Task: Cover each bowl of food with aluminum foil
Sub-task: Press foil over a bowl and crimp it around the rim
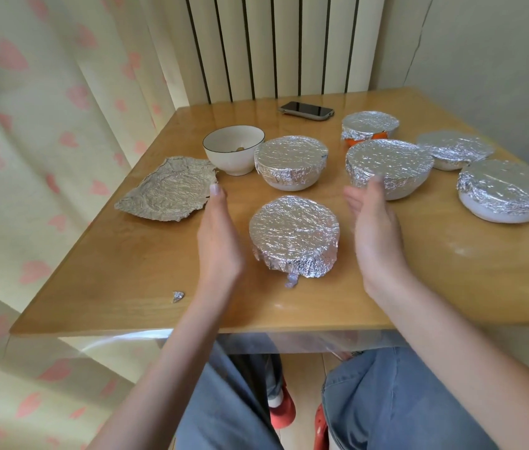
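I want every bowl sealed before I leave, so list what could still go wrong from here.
1. The white black-rimmed bowl is uncovered; it could be forgotten while the crumpled loose foil sheet lies beside it.
2. That sheet looks wrinkled and ragged-edged, so it may tear or seal poorly.
3. The nearest foil-covered bowl has a foil tail hanging at its front edge; the left hand or right hand flanking it might snag it.

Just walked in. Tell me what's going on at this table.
A person is covering bowls of food with foil. Six bowls are already wrapped, the nearest one sitting between the open left hand and right hand, neither touching it. One white bowl near the far left is still uncovered, and a crumpled foil sheet lies flat beside it. A phone rests at the table's far edge.
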Tool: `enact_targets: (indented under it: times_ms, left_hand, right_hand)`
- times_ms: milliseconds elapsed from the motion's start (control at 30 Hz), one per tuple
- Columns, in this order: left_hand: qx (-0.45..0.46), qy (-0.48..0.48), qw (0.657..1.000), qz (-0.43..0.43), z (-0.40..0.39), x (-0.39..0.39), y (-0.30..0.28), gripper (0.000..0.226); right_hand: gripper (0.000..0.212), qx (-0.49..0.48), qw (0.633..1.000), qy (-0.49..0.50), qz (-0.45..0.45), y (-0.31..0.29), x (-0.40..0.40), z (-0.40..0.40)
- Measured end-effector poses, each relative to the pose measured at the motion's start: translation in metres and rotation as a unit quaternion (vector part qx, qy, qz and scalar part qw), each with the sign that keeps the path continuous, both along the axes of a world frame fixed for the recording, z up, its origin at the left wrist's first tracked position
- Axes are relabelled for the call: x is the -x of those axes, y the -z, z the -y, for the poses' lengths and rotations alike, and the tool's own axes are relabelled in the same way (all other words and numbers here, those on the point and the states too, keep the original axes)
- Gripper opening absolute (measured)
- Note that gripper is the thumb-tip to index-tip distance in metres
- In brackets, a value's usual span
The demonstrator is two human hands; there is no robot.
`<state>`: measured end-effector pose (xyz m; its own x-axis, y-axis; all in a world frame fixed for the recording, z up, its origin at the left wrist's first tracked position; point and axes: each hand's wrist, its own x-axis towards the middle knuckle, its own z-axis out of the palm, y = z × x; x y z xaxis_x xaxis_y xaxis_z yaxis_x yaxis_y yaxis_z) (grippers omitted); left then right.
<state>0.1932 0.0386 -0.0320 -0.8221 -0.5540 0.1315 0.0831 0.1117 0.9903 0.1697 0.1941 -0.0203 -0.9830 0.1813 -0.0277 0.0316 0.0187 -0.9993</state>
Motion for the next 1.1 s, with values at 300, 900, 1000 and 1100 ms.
enact_targets:
  times_ms: [300,900,1000,1100]
  left_hand:
    - [0.069,0.133,0.989,0.009,-0.018,0.014,-0.004,0.07]
    - [0.07,0.032,0.995,-0.058,0.009,0.01,-0.011,0.061]
    - [0.058,0.181,0.981,-0.044,0.008,0.028,-0.011,0.063]
    - [0.027,0.284,0.958,0.014,0.002,0.034,-0.01,0.066]
  right_hand:
    - [0.043,-0.046,0.989,0.087,-0.112,0.017,-0.009,0.047]
    - [0.055,0.016,0.997,0.071,-0.019,0.008,-0.003,0.016]
    - [0.047,0.032,0.994,0.098,-0.031,0.011,-0.018,0.037]
    - [0.042,0.056,0.991,0.116,-0.026,0.016,-0.022,0.054]
